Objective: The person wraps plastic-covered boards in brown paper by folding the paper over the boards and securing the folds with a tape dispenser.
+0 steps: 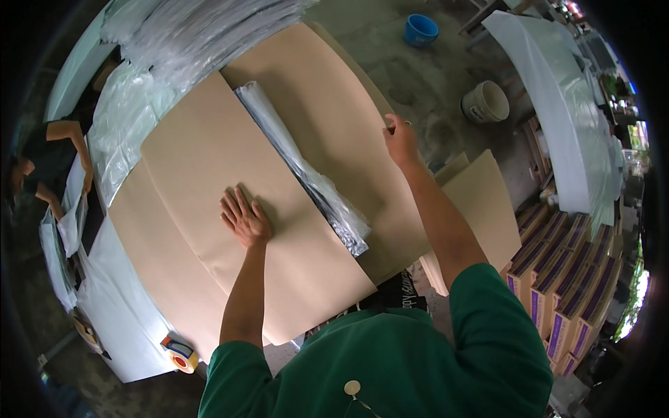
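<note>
A large brown cardboard sheet (202, 160) lies before me, its left flap folded over. My left hand (246, 217) rests flat on that flap with its fingers spread. Between the flap and the right panel (327, 118) lies a long bundle wrapped in clear plastic (300, 164), with a shiny, silvery end nearest me. At the right panel's outer edge, my right hand (401, 139) has its fingers curled around the cardboard, holding it.
Stacked clear plastic film (188, 42) covers the far left. A tape dispenser (180, 355) sits near left. On the floor stand a blue bucket (421, 31) and a white bucket (486, 102). Boxes (564, 279) are piled at right. Another person's arm (73, 139) shows at left.
</note>
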`<action>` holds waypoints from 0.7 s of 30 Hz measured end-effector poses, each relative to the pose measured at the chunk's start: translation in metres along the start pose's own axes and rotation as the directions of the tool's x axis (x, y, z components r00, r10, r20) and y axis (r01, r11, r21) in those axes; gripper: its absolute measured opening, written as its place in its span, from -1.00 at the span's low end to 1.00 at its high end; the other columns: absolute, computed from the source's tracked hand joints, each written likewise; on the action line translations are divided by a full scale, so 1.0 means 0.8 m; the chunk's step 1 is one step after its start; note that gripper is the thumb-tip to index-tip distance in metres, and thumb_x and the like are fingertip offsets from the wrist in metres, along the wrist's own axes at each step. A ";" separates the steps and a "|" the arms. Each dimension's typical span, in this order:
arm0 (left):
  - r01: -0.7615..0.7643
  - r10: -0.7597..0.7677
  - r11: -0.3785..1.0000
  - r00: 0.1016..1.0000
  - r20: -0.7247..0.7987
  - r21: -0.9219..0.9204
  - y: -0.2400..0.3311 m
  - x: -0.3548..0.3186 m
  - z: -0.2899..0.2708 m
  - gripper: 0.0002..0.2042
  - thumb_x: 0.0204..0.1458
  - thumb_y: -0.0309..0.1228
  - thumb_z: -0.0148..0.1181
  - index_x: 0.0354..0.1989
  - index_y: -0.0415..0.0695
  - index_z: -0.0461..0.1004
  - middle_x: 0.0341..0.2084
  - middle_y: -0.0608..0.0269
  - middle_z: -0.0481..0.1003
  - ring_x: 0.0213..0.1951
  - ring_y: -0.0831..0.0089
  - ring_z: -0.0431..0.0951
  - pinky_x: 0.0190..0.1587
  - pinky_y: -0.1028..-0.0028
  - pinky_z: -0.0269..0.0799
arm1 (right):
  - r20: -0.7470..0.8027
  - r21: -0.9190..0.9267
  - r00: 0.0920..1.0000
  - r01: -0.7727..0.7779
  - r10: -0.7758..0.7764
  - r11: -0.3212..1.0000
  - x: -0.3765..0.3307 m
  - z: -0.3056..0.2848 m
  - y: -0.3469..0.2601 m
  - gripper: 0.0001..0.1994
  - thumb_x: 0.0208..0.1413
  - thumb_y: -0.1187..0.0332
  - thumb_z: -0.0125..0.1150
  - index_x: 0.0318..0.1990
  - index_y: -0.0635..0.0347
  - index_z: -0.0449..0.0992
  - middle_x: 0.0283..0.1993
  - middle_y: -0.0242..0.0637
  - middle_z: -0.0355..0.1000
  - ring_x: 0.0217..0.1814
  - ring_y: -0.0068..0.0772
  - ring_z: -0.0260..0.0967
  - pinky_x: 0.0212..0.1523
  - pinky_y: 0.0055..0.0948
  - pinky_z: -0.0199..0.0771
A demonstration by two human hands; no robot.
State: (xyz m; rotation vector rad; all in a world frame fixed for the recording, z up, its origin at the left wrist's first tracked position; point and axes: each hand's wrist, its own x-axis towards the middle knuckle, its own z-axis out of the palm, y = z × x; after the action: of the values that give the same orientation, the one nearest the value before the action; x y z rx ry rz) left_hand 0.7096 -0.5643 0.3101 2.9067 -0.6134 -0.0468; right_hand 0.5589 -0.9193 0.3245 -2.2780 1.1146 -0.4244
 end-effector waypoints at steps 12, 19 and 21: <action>0.023 -0.011 0.963 0.999 0.047 -0.267 -0.026 0.006 -0.005 -0.45 0.13 0.03 -0.36 0.26 0.05 0.06 0.29 0.14 -0.08 0.33 0.16 -0.26 0.31 0.19 -0.46 | 0.848 0.443 0.416 -0.220 -0.328 0.869 -0.101 0.004 -0.246 -0.71 0.06 0.19 0.07 -0.34 0.24 0.57 -0.08 -0.17 0.43 -0.05 -0.47 0.33 -0.01 -0.42 0.27; 0.071 0.157 0.710 0.954 0.256 -0.701 -0.076 0.016 -0.038 -0.65 0.10 -0.27 -0.07 -0.06 -0.26 0.41 0.28 0.01 -0.08 0.33 0.05 -0.31 0.27 0.12 -0.42 | 0.699 0.461 0.481 0.263 -0.529 0.848 -0.195 0.176 -0.262 -0.68 0.07 0.22 -0.03 -0.12 0.22 0.46 0.37 0.05 -0.26 0.44 0.03 -0.53 0.35 -0.17 -0.51; -0.025 0.237 0.685 0.953 0.190 -0.728 -0.097 0.015 -0.028 -0.67 0.07 -0.36 0.00 -0.02 -0.25 0.38 0.28 0.01 -0.07 0.31 0.05 -0.18 0.26 0.14 -0.29 | 0.589 0.774 0.353 0.011 -0.727 0.633 -0.155 0.170 -0.250 -0.70 0.09 0.20 -0.09 -0.10 0.06 0.48 0.24 -0.03 0.09 0.35 -0.07 -0.13 0.32 -0.22 -0.28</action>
State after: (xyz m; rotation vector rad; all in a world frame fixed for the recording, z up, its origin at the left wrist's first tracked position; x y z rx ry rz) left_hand 0.7526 -0.4955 0.3185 2.0817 -0.6545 -0.5499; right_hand 0.6758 -0.6741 0.3347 -1.6135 -0.2256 0.2295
